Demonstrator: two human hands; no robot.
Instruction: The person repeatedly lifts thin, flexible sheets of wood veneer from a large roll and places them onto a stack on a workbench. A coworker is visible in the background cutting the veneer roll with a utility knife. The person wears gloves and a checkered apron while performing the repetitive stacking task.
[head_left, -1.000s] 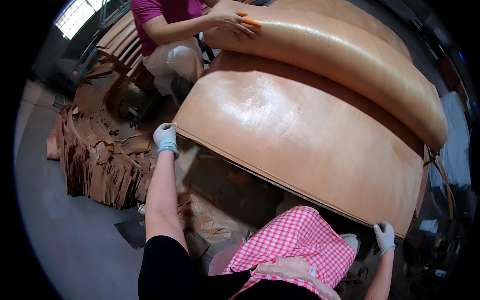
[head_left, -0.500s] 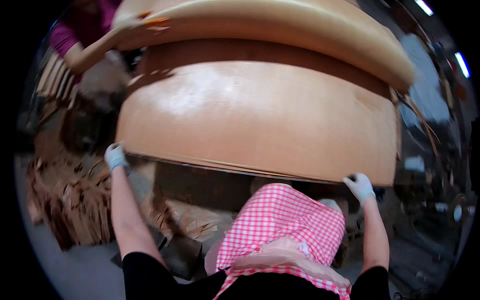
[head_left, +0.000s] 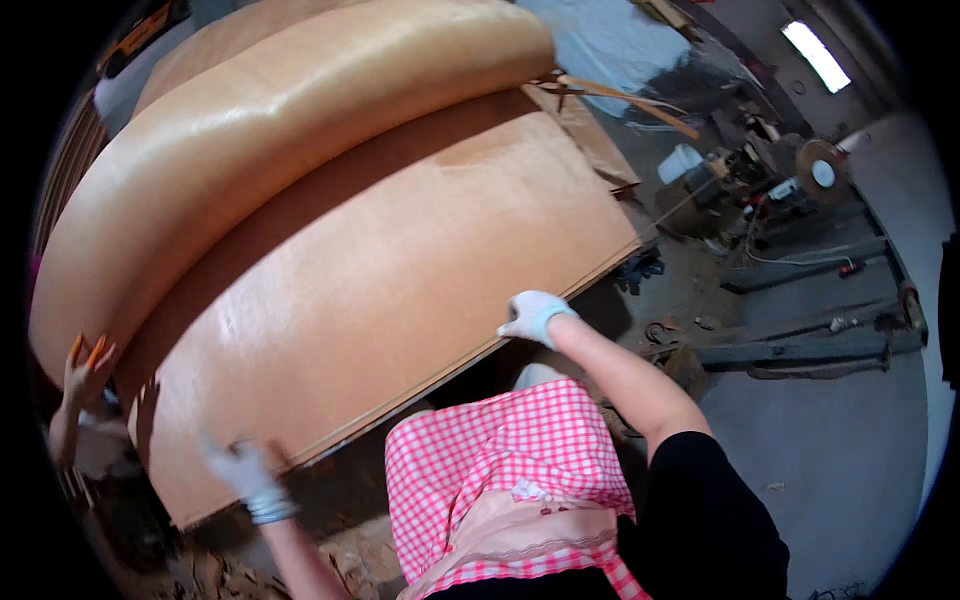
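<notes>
Flat wood sheet lies on the near side of the big roll, right hand half curled at the edge away from that roll, can't tell if it's pinching, left hand too blurred to call, i'd keep pressure light and even so nothing splits
</notes>
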